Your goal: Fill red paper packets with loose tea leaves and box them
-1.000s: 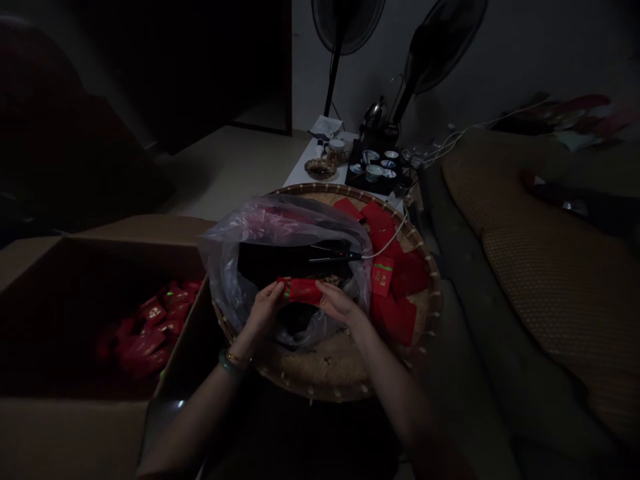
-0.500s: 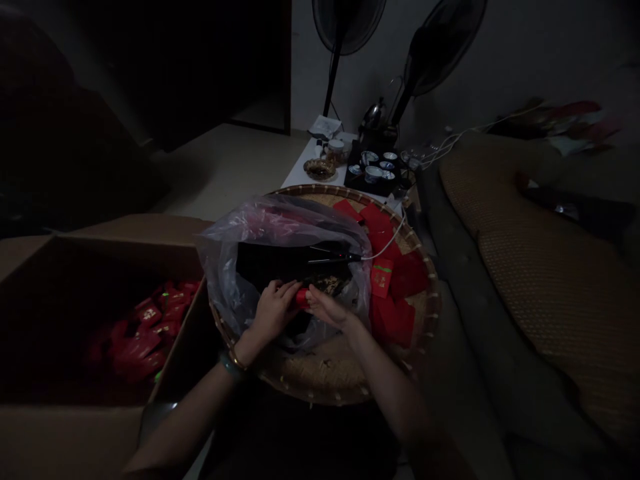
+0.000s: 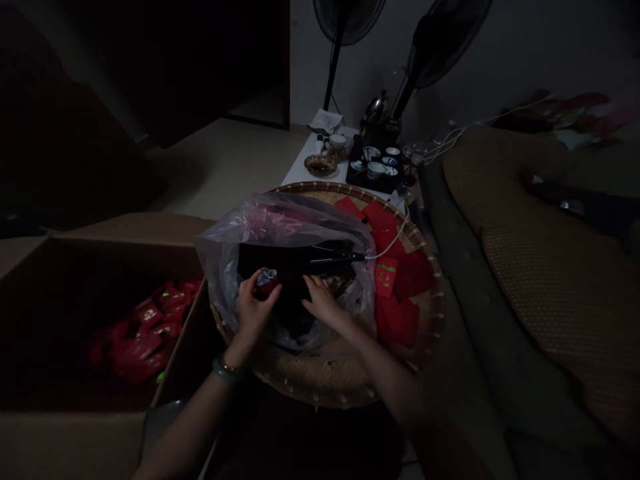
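Note:
In my left hand (image 3: 253, 303) is a small red packet (image 3: 268, 283), pinched between thumb and fingers, its silvery mouth facing up. My right hand (image 3: 320, 299) is open, fingers apart, over the dark contents of a clear plastic bag (image 3: 295, 230); loose brownish bits lie beside it. Across the bag's mouth rests a black tong-shaped device (image 3: 345, 257) with a small red light and a white cord. The bag sits on a round woven bamboo tray (image 3: 320, 383). Flat red packets (image 3: 397, 320) lie along the tray's right side, one (image 3: 386, 277) printed with gold characters.
To the left stands an open cardboard box (image 3: 75, 433) with many red packets (image 3: 150, 333) inside. Behind the tray, a white table (image 3: 305, 163) bears a black tea tray (image 3: 357, 175) with cups and a kettle (image 3: 376, 108). A long seat with a woven mat (image 3: 530, 267) is on the right.
My hands have moved apart. The red packet, earlier between both hands, is now in the left hand alone, tipped upright to show its silvery mouth. My right hand has let go of it.

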Tool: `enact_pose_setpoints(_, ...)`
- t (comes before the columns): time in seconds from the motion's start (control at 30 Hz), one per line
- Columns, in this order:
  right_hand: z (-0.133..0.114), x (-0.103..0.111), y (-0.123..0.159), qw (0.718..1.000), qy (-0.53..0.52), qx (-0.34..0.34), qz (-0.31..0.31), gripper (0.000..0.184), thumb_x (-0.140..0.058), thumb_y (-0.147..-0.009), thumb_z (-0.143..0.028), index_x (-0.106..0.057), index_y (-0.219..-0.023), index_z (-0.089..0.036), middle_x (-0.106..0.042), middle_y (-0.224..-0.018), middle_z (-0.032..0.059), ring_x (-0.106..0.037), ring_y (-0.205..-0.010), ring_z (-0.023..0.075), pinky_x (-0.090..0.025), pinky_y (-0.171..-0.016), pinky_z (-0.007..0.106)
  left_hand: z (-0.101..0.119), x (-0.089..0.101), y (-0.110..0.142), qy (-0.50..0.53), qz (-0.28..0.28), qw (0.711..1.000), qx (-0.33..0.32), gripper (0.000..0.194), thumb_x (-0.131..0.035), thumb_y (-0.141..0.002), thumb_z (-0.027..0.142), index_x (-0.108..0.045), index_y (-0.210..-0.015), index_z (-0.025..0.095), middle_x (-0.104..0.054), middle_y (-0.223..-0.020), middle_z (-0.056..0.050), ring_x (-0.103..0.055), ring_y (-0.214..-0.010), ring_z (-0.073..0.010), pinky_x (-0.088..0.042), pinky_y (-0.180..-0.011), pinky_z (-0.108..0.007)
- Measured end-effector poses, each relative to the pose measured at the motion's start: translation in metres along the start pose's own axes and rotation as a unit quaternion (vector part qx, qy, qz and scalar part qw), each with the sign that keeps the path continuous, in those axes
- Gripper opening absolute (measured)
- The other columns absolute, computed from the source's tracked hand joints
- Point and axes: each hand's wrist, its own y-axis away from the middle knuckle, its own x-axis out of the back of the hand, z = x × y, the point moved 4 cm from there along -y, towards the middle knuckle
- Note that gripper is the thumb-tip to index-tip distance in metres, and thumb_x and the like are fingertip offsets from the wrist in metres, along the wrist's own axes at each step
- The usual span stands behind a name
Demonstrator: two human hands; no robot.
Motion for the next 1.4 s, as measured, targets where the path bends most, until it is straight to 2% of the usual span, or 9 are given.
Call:
enact_pose_setpoints(0.1,-0.024,-0.006,-0.016,0.999,-0.001,0.05,-0.016,0.065,-0.057,-0.074,-0.013,-0.036,-0.135,-0.019,-0.037,-0.136,0.0135,-0.034,-0.124,0.025,-0.03,-0.103,0.043,0.0,0.0,0.001,0.023,0.0,1.0,0.01,0.055,-0.068,-0.069,0.042,-0.054,-0.117,0.02,-0.061,-0.104,-0.008,-0.06,-0.092,-0.0211,-0.049,-0.082,-0.035)
enact_pose_setpoints(0.27,-0.051,-0.011,-0.036,0.993,0.072,0.083,-0.049,0.078,-0.066,-0.071,-0.028,-0.027,-0.138,-0.029,-0.014,-0.148,0.0121,-0.019,-0.128,0.035,-0.031,-0.096,0.054,0.008,0.003,0.001,0.041,0.001,0.999,0.001,0.069,-0.069,-0.068,0.039,-0.042,-0.128,0.02,-0.059,-0.109,-0.009,-0.06,-0.092,-0.021,-0.05,-0.082,-0.036)
enact_pose_setpoints(0.47,-0.048,-0.001,-0.03,0.986,0.132,0.081,-0.053,0.038,-0.05,-0.083,-0.023,-0.048,-0.121,-0.023,-0.043,-0.12,0.0126,-0.039,-0.106,0.0267,-0.042,-0.085,0.042,0.012,0.0,0.003,0.009,-0.036,0.999,-0.005,0.078,-0.069,-0.07,0.038,-0.031,-0.136,0.019,-0.061,-0.106,-0.01,-0.062,-0.091,-0.0226,-0.051,-0.079,-0.037)
enact_pose_setpoints(0.67,-0.043,0.001,-0.025,0.985,0.145,0.081,-0.034,0.054,-0.057,-0.079,-0.03,-0.038,-0.13,-0.029,-0.027,-0.139,0.0101,-0.031,-0.116,0.0303,-0.04,-0.087,0.046,0.015,-0.005,0.005,-0.024,-0.071,0.995,-0.071,0.058,-0.063,-0.077,0.034,-0.041,-0.129,0.02,-0.057,-0.121,-0.012,-0.058,-0.107,-0.0246,-0.047,-0.09,-0.039)
enact_pose_setpoints(0.8,-0.047,-0.003,-0.025,0.983,0.153,0.087,-0.062,0.03,-0.043,-0.087,-0.025,-0.05,-0.117,-0.026,-0.044,-0.12,0.0112,-0.038,-0.104,0.0265,-0.043,-0.08,0.04,0.019,-0.004,0.005,-0.02,-0.078,0.993,-0.089,0.052,-0.063,-0.077,0.033,-0.045,-0.124,0.019,-0.059,-0.119,-0.012,-0.059,-0.107,-0.0243,-0.047,-0.091,-0.04)
enact_pose_setpoints(1.03,-0.041,0.004,-0.02,0.988,0.141,0.045,-0.032,0.027,-0.053,-0.081,-0.023,-0.053,-0.109,-0.022,-0.047,-0.112,0.0101,-0.041,-0.102,0.0259,-0.042,-0.078,0.037,0.024,-0.001,0.007,-0.007,-0.1,0.991,-0.092,0.036,-0.052,-0.084,0.034,-0.052,-0.117,0.018,-0.061,-0.114,-0.011,-0.058,-0.106,-0.0225,-0.046,-0.091,-0.04)
enact_pose_setpoints(1.27,-0.015,0.013,-0.026,0.995,-0.092,0.024,0.034,0.016,-0.061,-0.069,-0.012,-0.058,-0.083,-0.019,-0.055,-0.087,0.0019,-0.052,-0.084,0.0166,-0.04,-0.077,0.029,0.023,0.004,0.004,-0.009,-0.046,0.991,-0.128,0.019,-0.052,-0.082,0.028,-0.063,-0.095,0.02,-0.063,-0.104,-0.007,-0.058,-0.1,-0.0213,-0.047,-0.087,-0.039)
enact_pose_setpoints(1.33,-0.003,0.017,-0.025,0.973,-0.214,-0.017,0.082,0.016,-0.061,-0.066,-0.012,-0.058,-0.08,-0.02,-0.057,-0.082,-0.0006,-0.053,-0.081,0.0157,-0.04,-0.079,0.029,0.025,0.006,0.002,-0.014,-0.042,0.992,-0.119,0.02,-0.051,-0.081,0.025,-0.064,-0.096,0.02,-0.061,-0.1,-0.007,-0.058,-0.097,-0.0204,-0.047,-0.085,-0.037)
enact_pose_setpoints(1.4,0.009,0.018,-0.022,0.925,-0.356,-0.079,0.106,0.016,-0.061,-0.064,-0.014,-0.059,-0.079,-0.02,-0.059,-0.079,-0.0022,-0.054,-0.079,0.0152,-0.041,-0.078,0.029,0.028,0.007,0.0,-0.014,-0.047,0.993,-0.104,0.024,-0.049,-0.081,0.022,-0.066,-0.098,0.02,-0.058,-0.095,-0.005,-0.058,-0.09,-0.0186,-0.048,-0.08,-0.034)
